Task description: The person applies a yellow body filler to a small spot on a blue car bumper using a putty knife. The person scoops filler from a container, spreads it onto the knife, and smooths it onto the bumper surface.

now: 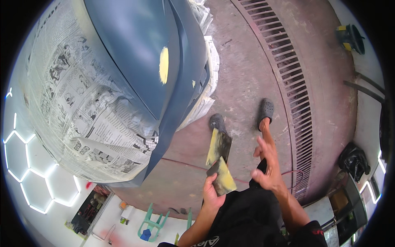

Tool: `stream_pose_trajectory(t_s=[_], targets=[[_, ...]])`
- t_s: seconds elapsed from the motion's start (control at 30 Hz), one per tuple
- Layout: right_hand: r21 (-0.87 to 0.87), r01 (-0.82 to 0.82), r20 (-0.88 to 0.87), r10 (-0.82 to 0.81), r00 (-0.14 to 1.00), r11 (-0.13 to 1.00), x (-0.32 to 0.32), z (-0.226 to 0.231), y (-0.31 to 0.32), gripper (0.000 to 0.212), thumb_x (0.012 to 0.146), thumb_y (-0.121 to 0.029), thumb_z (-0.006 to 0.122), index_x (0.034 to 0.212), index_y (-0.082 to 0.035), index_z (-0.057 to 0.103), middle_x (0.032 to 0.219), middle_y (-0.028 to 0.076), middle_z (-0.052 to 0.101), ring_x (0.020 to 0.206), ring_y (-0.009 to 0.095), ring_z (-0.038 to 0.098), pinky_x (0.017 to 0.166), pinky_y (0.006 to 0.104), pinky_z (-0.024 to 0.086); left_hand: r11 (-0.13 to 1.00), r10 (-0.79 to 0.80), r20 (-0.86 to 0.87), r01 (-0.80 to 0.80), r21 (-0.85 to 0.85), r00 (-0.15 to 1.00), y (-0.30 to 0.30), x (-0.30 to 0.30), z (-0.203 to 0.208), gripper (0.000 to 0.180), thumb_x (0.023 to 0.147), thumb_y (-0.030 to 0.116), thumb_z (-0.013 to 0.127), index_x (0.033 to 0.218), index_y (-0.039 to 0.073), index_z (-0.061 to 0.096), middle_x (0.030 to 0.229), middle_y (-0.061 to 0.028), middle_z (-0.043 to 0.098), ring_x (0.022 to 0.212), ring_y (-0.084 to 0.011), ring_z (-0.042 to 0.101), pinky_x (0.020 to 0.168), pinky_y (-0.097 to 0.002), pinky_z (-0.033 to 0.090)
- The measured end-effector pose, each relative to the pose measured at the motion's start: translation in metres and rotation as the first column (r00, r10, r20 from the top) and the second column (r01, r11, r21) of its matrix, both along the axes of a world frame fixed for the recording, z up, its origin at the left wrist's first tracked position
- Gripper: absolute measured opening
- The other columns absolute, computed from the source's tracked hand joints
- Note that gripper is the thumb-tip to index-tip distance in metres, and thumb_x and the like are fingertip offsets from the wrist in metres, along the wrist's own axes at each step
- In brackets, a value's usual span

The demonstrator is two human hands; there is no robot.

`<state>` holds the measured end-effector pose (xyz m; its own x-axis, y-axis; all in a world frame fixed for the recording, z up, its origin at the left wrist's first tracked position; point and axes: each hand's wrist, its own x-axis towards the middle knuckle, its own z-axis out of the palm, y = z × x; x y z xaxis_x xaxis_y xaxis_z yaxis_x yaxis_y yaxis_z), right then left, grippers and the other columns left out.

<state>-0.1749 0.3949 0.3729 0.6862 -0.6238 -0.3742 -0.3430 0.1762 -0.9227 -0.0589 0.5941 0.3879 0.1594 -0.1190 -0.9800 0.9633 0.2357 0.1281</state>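
Observation:
My left hand (213,196) grips sandpaper (222,177), dark and smeared with yellow, between thumb and fingers. Another flat section (219,146), yellow on one side and dark on the other, extends beyond it; I cannot tell whether it is a fold of the same sheet. My right hand (267,166) is held to the right of it, fingers apart and holding nothing. Ahead on the left is a blue-grey car body panel (135,37) bearing a smooth yellow filler patch (163,65). Neither hand touches the panel.
Masking newspaper (82,82) covers the car's left part and lines its lower edge. A floor grate (294,78) curves along the right. A thin red hose (185,164) crosses the floor. Green stool (153,222), black bag (354,159) and dark bucket (352,39) stand around the edges.

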Motion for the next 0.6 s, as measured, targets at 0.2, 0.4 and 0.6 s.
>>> stream_pose_trajectory(t_s=[0.2, 0.4, 0.6], targets=[[0.516, 0.256, 0.058, -0.332, 0.942, 0.817, -0.034, 0.025, 0.054, 0.128, 0.084, -0.061, 0.087, 0.17, 0.004, 0.018, 0.162, 0.02, 0.04, 0.151, 0.03, 0.041, 0.124, 0.0429, 0.03, 0.999, -0.018, -0.146, 0.011, -0.047, 0.989, -0.098, -0.046, 0.002, 0.034, 0.104, 0.023, 0.063, 0.133, 0.005, 0.065, 0.122, -0.0053, 0.073, 0.111, -0.0194, 0.071, 0.102, -0.0371, 0.054], [0.533, 0.471, -0.05, -0.53, 0.847, 0.703, -0.08, 0.011, 0.036, 0.08, 0.098, -0.039, 0.079, 0.152, 0.012, 0.05, 0.175, 0.021, 0.025, 0.154, 0.029, 0.039, 0.123, 0.0422, 0.035, 0.992, -0.126, -0.076, 0.128, 0.014, 0.989, -0.171, -0.089, 0.008, 0.028, 0.105, 0.027, 0.066, 0.123, 0.006, 0.066, 0.111, -0.0055, 0.072, 0.102, -0.0186, 0.07, 0.093, -0.0366, 0.057], [0.378, 0.698, -0.196, -0.684, 0.703, 0.608, -0.143, 0.002, -0.003, 0.086, 0.099, -0.049, 0.078, 0.154, 0.01, 0.049, 0.171, 0.02, 0.035, 0.149, 0.028, 0.046, 0.122, 0.0421, 0.038, 0.973, -0.23, -0.047, 0.23, -0.019, 0.972, -0.247, -0.143, 0.001, 0.03, 0.105, 0.024, 0.063, 0.128, 0.006, 0.061, 0.114, -0.0076, 0.069, 0.102, -0.0187, 0.07, 0.089, -0.0372, 0.06]])
